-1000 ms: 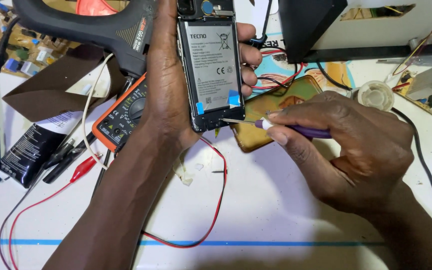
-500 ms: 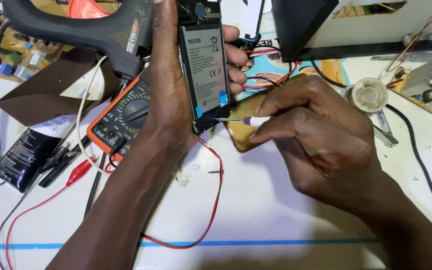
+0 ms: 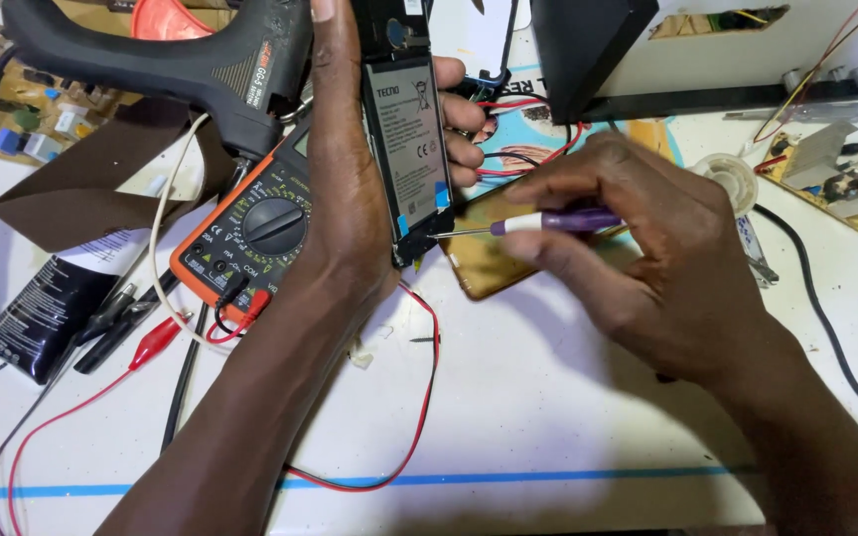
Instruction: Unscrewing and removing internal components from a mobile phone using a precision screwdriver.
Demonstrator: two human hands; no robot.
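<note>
At the opened phone's (image 3: 406,149) lower edge, gripped by the left hand (image 3: 350,199), the right hand (image 3: 647,268) pinches a purple-handled screwdriver (image 3: 538,223), best held level and steady.

Left hand (image 3: 345,189) grips an opened phone (image 3: 407,149) upright at upper centre; right hand (image 3: 647,268) holds a purple-handled screwdriver (image 3: 548,222), tip at the phone's lower edge, above the white desk (image 3: 548,417).

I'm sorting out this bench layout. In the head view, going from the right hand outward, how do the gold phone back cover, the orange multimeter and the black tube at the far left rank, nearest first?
From the right hand, which holds a purple-handled screwdriver:
1. Gold phone back cover: directly beneath its fingers, at centre.
2. Orange multimeter: left of centre, beyond the left hand.
3. Black tube: far left edge of the table.
</note>
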